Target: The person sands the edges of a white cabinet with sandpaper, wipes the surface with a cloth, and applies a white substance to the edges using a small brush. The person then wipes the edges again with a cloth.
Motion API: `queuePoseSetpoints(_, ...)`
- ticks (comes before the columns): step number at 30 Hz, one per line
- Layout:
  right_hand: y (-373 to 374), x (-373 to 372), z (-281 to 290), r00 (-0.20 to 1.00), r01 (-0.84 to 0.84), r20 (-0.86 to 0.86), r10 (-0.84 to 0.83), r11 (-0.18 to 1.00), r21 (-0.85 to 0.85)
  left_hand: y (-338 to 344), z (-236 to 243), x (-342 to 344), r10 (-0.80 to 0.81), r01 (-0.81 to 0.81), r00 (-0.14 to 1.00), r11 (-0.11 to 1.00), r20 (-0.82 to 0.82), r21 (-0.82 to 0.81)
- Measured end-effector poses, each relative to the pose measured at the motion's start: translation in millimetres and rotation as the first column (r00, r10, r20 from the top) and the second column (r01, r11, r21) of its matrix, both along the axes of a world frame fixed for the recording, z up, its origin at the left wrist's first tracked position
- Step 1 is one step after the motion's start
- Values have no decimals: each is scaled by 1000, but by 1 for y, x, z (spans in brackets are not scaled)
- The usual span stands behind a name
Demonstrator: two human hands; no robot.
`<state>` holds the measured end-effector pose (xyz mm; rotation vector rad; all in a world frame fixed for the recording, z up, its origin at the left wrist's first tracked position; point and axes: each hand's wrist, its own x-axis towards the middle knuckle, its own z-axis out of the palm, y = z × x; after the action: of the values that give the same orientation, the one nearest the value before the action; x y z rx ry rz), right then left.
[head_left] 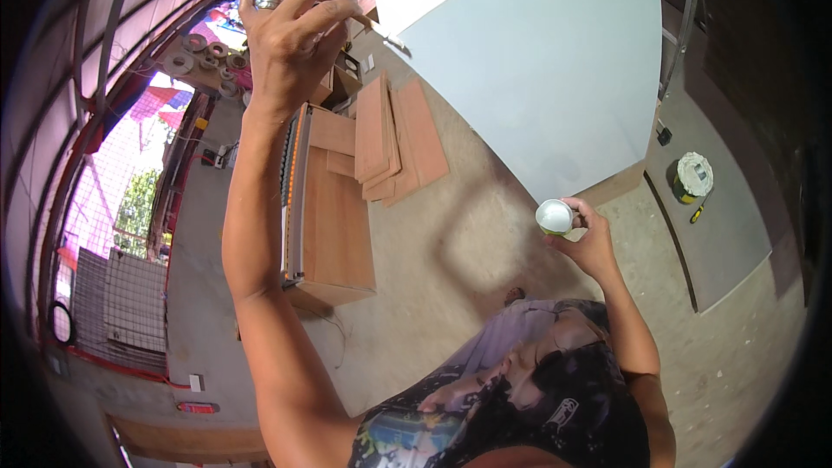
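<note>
The small cup (544,224) is in the right hand (592,236), just beside the near corner of a large pale panel (537,78); its mouth faces up, which likely keeps the whitish stuff inside from spilling; the fingers of that hand are closed round its side, leaving the top uncovered and presumably easy to get at. The left hand (295,28) is raised at the upper left, well apart from the cup, near the panel's far left edge; its fingers are bent with gaps between them, a ring (267,2) on one, and I cannot tell whether they pinch anything.

The panel lies with its broad face up, which probably leaves that face open to reach; a brown side shows beneath its near edge. Right of it stands a bucket (692,178) with a whitish, crusted top; a yellow-handled tool (698,211) lies just beside, perhaps to be within reach. Left of the panel, flat brown boards (390,139) overlap, possibly to save floor (416,269) space; a long wooden cabinet (334,225) is next to them; beyond, rolls of tape (179,63) are gathered together.
</note>
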<state>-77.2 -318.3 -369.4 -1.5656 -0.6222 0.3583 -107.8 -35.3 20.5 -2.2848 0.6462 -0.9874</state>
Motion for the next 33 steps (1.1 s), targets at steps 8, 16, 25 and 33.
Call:
queuePoseSetpoints(8, -20, -1, -6, 999, 53, -6, -53, 998, 28, -33, 8, 51, -59, 59, 998, 988, -8, 145)
queuePoseSetpoints(16, -47, 6, -18, 986, 157, -58, -155, 986, 48, -80, 16, 131, -178, 184, 983, 961, -48, 207)
queuePoseSetpoints(25, -60, 8, -16, 979, 188, -97, -182, 981, 53, -100, 15, 158, -186, 191, 982, 966, -40, 177)
queuePoseSetpoints(33, -49, 13, -24, 978, 208, -27, -206, 973, 104, -86, 29, 142, -174, 178, 984, 955, -37, 239)
